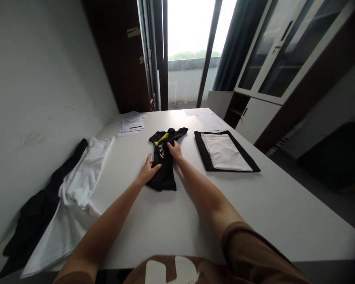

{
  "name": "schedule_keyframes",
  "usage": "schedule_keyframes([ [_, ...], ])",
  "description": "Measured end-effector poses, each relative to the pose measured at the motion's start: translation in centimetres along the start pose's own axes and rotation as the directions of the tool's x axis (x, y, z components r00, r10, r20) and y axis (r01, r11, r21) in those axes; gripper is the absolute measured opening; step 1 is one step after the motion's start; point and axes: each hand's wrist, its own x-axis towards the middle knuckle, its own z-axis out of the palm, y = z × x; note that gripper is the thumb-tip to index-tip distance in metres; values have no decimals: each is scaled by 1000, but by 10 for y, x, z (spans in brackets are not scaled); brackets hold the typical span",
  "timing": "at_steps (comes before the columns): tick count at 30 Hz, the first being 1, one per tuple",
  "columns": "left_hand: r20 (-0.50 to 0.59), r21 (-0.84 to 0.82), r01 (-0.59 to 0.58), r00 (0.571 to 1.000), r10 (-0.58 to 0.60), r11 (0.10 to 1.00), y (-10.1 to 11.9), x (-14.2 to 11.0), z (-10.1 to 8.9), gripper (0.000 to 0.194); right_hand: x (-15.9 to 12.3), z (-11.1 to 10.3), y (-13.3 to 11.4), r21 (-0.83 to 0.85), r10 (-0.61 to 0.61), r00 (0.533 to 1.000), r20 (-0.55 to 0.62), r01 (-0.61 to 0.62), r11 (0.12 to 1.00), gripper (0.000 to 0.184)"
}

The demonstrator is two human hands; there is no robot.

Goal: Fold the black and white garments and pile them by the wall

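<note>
On white table (156, 228), black garment (165, 173) lies between left hand (147, 172) and right hand (175, 151); left unclenched, fingers spread along left edge, thumb over cloth; right touches right side, farther off, cannot tell whether pinching fabric

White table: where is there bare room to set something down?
The table is bare right of the right forearm, this side of the folded cloths, and between the white garment and yellow-marked garment. Crowded: the middle, with left hand and right hand, and the left edge, under garments.
</note>
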Motion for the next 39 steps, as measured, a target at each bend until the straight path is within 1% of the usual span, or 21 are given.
schedule_keyframes([
  [1, 15, 185, -62, 998, 60, 981, -1, -3, 2, 98, 2, 1, 8, -68, -22, 998, -59, 18, 998, 56],
  [3, 59, 504, -173, 984, 166, 846, 3, -12, 8, 92, 3, 2, 20, -159, -82, 987, -137, 60, 985, 60],
  [5, 150, 673, -288, 955, 256, 681, 9, -23, 16, 83, 4, 3, 28, -236, -137, 975, -172, 95, 967, 60],
  [8, 409, 724, -485, 875, 261, 490, 17, -37, 30, 63, 6, 3, 34, -310, -158, 979, -131, 111, 944, 53],
  [10, 522, 709, -556, 828, 206, 434, 23, -41, 36, 47, 9, 3, 36, -322, -136, 989, -60, 110, 940, 48],
  [11, 539, 713, -562, 822, 186, 418, 27, -42, 37, 38, 10, 3, 37, -323, -127, 991, -38, 108, 940, 47],
  [13, 558, 707, -563, 816, 151, 428, 36, -43, 32, 22, 12, 3, 39, -332, -129, 991, -45, 107, 937, 47],
  [14, 606, 668, -578, 788, 109, 468, 42, -43, 26, 18, 13, 3, 40, -341, -136, 989, -63, 107, 934, 48],
  [15, 682, 599, -595, 730, 48, 536, 48, -43, 17, 16, 13, 2, 42, -354, -144, 987, -73, 110, 929, 49],
  [17, 827, 419, -567, 560, -42, 709, 61, -44, -5, 10, 11, 3, 43, -398, -161, 986, -37, 133, 908, 50],
  [18, 857, 351, -523, 514, -41, 777, 66, -45, -17, 5, 9, 4, 43, -426, -168, 986, 2, 153, 892, 48],
  [19, 847, 318, -486, 531, -14, 814, 71, -46, -27, 3, 7, 5, 43, -456, -173, 984, 43, 174, 873, 46],
  [21, 716, 369, -471, 693, 77, 802, 78, -49, -38, 9, 1, 9, 40, -514, -181, 980, 86, 199, 834, 42],
  [22, 629, 436, -476, 768, 120, 764, 79, -50, -38, 13, -2, 11, 38, -537, -183, 980, 78, 196, 820, 41],
  [24, 513, 580, -487, 841, 172, 653, 77, -51, -25, 19, -6, 14, 34, -555, -186, 982, 39, 176, 813, 41],
  [27, 454, 731, -480, 873, 179, 485, 60, -46, 12, 30, -3, 12, 29, -456, -151, 988, 21, 144, 878, 44],
  [31, 337, 855, -366, 931, 141, 368, 29, -20, 55, 60, 8, -12, 35, -100, -63, 994, 88, 71, 992, 47],
  [33, 349, 848, -396, 917, 192, 351, 18, -2, 69, 64, 8, -32, 43, 75, -93, 980, 176, 81, 994, 47],
  [35, 434, 797, -494, 869, 239, 348, 13, 15, 81, 61, 2, -55, 51, 169, -155, 963, 220, 119, 978, 45],
  [37, 488, 747, -545, 839, 242, 381, 10, 30, 93, 58, -8, -75, 55, 137, -206, 962, 180, 183, 973, 40],
  [39, 436, 725, -486, 872, 220, 488, 7, 43, 101, 53, -15, -89, 54, -22, -269, 958, 100, 272, 962, 34],
])
